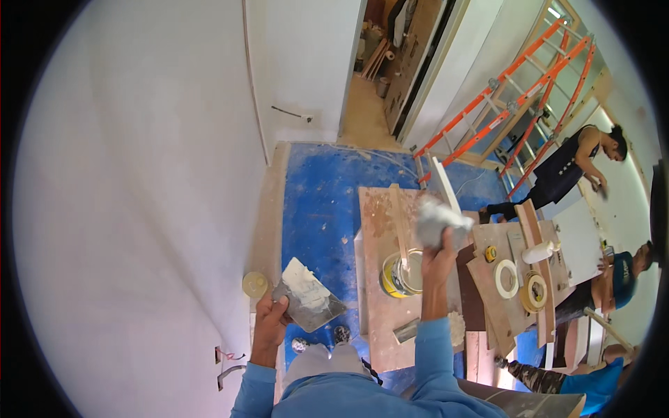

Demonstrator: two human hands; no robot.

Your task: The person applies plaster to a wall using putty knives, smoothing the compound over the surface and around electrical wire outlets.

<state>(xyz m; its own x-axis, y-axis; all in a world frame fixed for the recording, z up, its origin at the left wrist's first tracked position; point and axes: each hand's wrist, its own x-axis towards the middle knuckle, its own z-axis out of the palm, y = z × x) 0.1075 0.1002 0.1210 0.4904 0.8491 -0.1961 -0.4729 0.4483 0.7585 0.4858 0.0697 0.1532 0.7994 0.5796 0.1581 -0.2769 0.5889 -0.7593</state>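
Room, blue floor covering (313, 202); wooden desk (376, 209) bearing one tin (391, 280), likely for easy reach. Left grip (270, 319): clasping grey plate (310, 318), paste-side up over the floor, presumably keeping white paste (304, 282) aboard. Right grip (438, 265): clasping blurred whitish tool (439, 221), raised near desk.

Bright, soft light leaves faint shading on the wall (153, 174). Motion blurs the tool (435, 219) in the right hand (439, 261). Straight edges bend toward the black rim.
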